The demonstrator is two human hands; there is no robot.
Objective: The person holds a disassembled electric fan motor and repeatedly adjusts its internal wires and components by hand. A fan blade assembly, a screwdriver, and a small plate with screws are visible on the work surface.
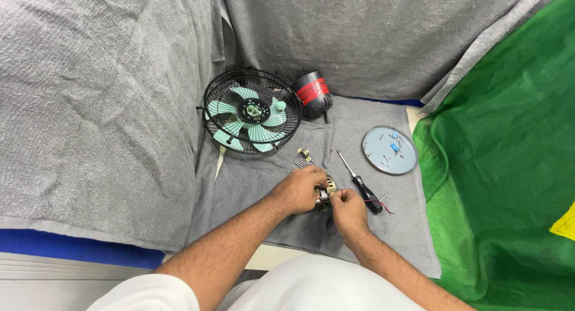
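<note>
Clearly both hands pinch the small motor (324,194) at six o'clock of the fan (252,111): left hand (297,188) cupping, right hand (346,208) gripping; its thin wires (383,204) could snap if tugged.

Fan blades (250,120) mint green, grille (211,101) black; housing (312,94) black, red-striped; cloth (509,137) green.

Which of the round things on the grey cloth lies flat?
The pale grey disc, right of the screwdriver. The caged fan stands tilted, and the black and red housing lies on its side.
</note>
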